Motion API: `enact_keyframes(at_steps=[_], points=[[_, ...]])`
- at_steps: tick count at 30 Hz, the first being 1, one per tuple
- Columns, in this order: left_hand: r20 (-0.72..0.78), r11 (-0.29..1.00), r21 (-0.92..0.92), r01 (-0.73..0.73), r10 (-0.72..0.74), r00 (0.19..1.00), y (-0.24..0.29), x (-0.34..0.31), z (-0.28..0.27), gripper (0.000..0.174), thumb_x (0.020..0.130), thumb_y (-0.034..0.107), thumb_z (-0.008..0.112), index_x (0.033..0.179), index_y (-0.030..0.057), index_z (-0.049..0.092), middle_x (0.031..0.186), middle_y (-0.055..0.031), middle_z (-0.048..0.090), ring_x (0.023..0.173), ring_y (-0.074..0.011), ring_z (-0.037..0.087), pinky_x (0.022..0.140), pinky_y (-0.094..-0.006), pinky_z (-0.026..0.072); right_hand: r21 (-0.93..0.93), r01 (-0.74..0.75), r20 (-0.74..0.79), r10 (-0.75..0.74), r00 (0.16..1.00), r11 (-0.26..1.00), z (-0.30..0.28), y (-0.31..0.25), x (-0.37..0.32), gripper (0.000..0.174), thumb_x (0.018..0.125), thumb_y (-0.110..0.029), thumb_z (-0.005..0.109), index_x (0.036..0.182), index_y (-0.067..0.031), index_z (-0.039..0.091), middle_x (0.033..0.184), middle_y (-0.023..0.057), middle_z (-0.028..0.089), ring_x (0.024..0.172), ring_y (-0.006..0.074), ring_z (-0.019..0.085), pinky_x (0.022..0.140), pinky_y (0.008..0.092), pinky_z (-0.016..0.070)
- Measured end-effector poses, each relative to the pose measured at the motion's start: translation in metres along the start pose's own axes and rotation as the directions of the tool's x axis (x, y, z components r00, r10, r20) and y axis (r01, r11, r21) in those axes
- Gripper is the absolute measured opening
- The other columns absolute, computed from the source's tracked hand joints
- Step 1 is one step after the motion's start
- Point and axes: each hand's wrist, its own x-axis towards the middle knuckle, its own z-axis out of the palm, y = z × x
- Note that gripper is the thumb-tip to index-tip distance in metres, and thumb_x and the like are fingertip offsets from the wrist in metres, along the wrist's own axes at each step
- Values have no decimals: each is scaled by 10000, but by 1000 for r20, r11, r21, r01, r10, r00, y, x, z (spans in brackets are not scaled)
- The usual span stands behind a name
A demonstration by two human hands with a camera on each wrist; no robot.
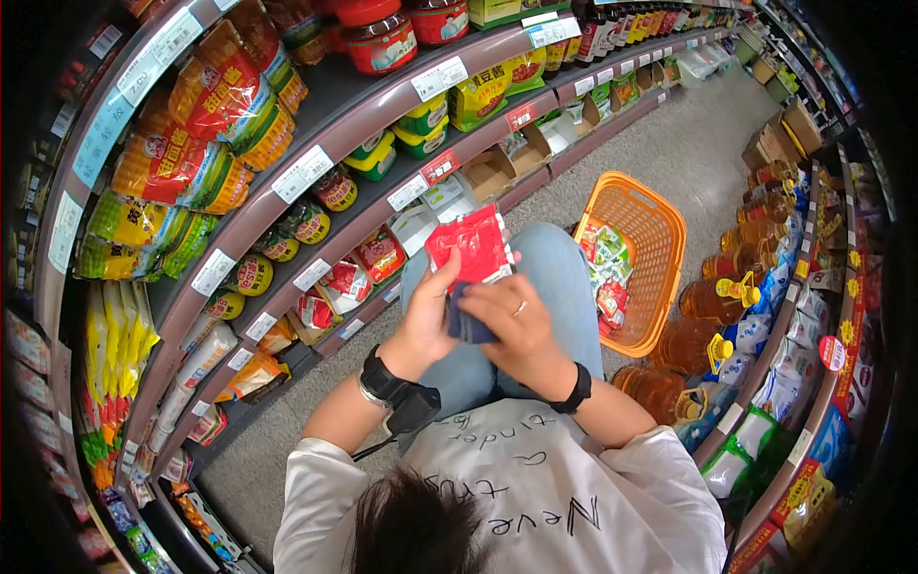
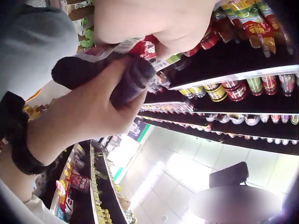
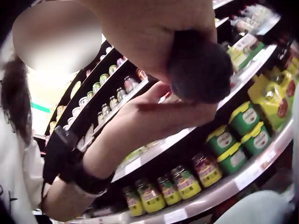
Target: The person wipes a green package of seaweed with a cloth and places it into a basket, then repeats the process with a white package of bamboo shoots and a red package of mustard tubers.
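In the head view, a red packet (image 1: 469, 244) is held up over the knees, pinched by the left hand (image 1: 426, 316) with its thumb on the packet's face. Just below the packet, the right hand (image 1: 516, 330) grips a dark blue cloth (image 1: 469, 316) bunched against the left hand's fingers. The left wrist view shows the right hand (image 2: 88, 105) curled round the dark cloth (image 2: 133, 81) beside a bit of red packet (image 2: 148, 46). In the right wrist view the dark cloth (image 3: 200, 67) lies over the left hand's (image 3: 149, 116) fingers.
An orange basket (image 1: 660, 273) with several small packets (image 1: 609, 277) stands on the floor beside the knees. Shelves (image 1: 303, 174) of sauces, jars and bags curve along the left; large oil bottles (image 1: 685, 346) stand at the right.
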Motion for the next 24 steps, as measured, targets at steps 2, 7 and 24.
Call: enact_keyframes(at_steps=[2,7,24], points=[[128,998,20,-56,53,990,3,-1,13,559,998,408,402,1397,18,368,1386,-139,480,1253,-260,500,1067,-432,382,-74,7,-60,-12,998,997,-6,10,1,563,475,56,688,1024,-49,622,1024,106,639,916,323,584,798,409,488],[153,996,12,-84,81,985,12,-7,20,652,991,509,305,1442,38,305,1444,-132,418,1299,-287,447,1096,-439,337,-75,-32,-111,24,994,997,-4,9,3,551,479,46,670,1018,-56,621,996,89,642,895,312,586,764,420,483],[29,972,233,-27,21,999,0,-17,18,785,928,674,209,1419,81,363,1391,-99,473,1256,-244,491,1048,-432,398,-10,27,-180,-28,983,1000,-3,16,12,545,466,60,690,997,-54,646,983,100,651,885,309,611,773,407,500]])
